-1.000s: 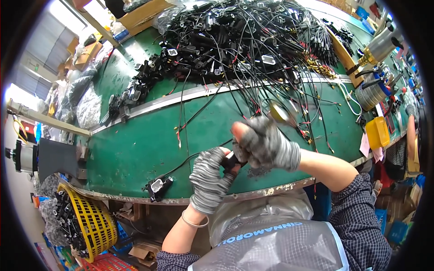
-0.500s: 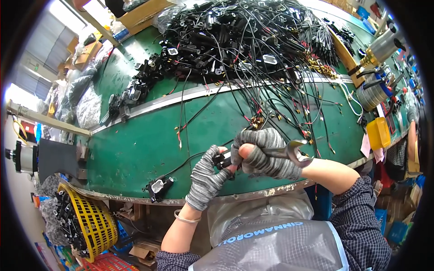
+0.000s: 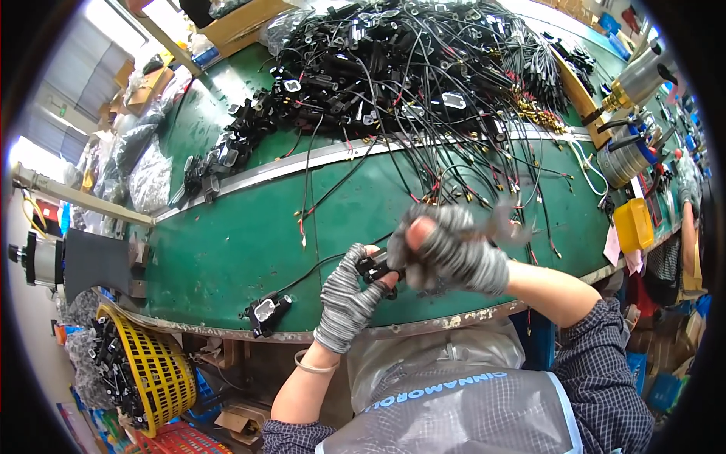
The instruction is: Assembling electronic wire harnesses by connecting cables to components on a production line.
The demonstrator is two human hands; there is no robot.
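Note:
My left hand (image 3: 349,296), in a grey striped glove, grips a small black connector part (image 3: 376,268) just above the green table's near edge. My right hand (image 3: 446,250), also gloved, is closed around a metal wrench (image 3: 503,225) whose blurred open jaw points right. The right hand's fingers sit against the black part. A thin black wire runs from the part leftward to another black connector with a white face (image 3: 266,312) lying at the table's metal rim.
A large heap of black wired connectors (image 3: 393,68) covers the far half of the green table (image 3: 227,242). A yellow basket of black parts (image 3: 144,371) stands lower left. Metal cylinders (image 3: 628,155) and a yellow box (image 3: 634,225) sit at the right. Another person's sleeve shows far right.
My right hand came down from a raised position onto the black part in my left hand. The wrench swung from upright to pointing right.

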